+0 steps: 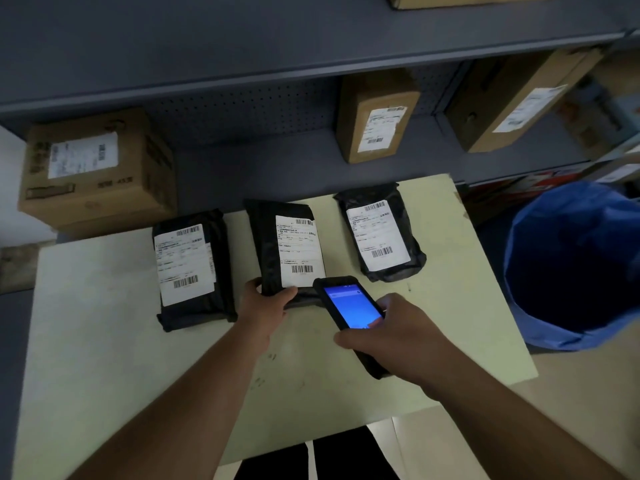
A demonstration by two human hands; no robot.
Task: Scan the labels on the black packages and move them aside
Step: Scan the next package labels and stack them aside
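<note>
Three black plastic-wrapped packages are laid in a row along the far half of the pale cream table (104, 341), each with a white printed label facing up and its long axis running from the near edge toward the far edge. The left black package (207, 271) lies nearest the left edge and is touched by nothing. The middle black package (266, 244) is tilted slightly, and its near left corner is gripped by the left hand (263, 306), the thumb lying on top beside the white label (299, 251) and the other fingers curled under the edge. The lower barcode of that label is found just beyond the top end of the black handheld scanner with the lit blue screen (353, 306), which is clasped in the right hand (398, 334), fingers wrapped round its body, thumb at the screen's lower edge. The scanner is pointed away from the person, toward the far edge, almost in line with the package's length. The right black package (381, 233) sits near the far right corner, apart from both hands. A scan of the middle label is judged to be the step in hand.
</note>
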